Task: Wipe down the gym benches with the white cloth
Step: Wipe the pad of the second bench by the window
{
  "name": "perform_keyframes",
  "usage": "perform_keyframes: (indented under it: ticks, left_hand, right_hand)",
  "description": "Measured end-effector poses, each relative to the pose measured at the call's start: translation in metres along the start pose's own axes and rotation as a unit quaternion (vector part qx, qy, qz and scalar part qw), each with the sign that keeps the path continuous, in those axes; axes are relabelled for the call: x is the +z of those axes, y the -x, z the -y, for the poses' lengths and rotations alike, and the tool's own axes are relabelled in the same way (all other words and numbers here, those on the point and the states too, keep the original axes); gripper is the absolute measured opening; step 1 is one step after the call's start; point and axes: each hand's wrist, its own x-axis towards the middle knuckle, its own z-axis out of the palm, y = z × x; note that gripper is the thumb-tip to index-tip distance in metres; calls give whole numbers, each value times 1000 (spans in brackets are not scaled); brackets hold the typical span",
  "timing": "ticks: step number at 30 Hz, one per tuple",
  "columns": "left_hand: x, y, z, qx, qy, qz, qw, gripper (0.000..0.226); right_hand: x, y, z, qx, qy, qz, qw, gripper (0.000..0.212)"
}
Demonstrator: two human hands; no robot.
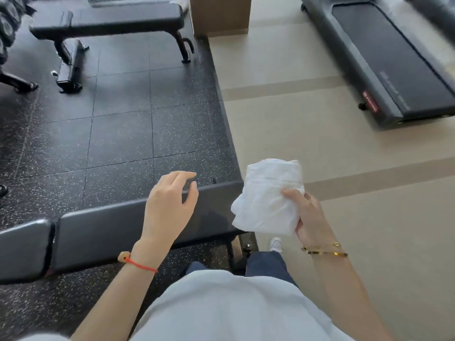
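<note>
Right hand closed around folded white cloth, held in air past near bench end, over beige floor — cloth not touching pad

Left hand empty, fingers loosely curled, hovering above near bench surface

Far bench well apart, across speckled rubber mat; treadmill off right

Risks, as judged:
- thick fold gives small contact patch — streaks, missed strips
- gap between pad sections likely skipped
- loose grip, cloth may slip to floor, pick up grit
- far bench forgotten
</note>
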Motion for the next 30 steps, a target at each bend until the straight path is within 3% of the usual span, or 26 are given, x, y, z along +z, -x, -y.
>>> perform_keyframes:
  ticks: [7,14,23,30]
  left_hand:
    - [82,-53,-118,-73,29,-31,996,22]
    - [125,-114,-185,-90,26,-29,995,22]
    - [155,-205,-196,-127,21,-85,988,22]
    - [166,-336,-170,-151,13,-103,983,22]
  right_hand:
    - [-106,-73,103,15,55,32,998,37]
    - [-144,-143,163,24,49,46,997,35]
    - [-133,-251,218,26,49,96,994,33]
    - [-61,-369,289,21,54,142,988,26]
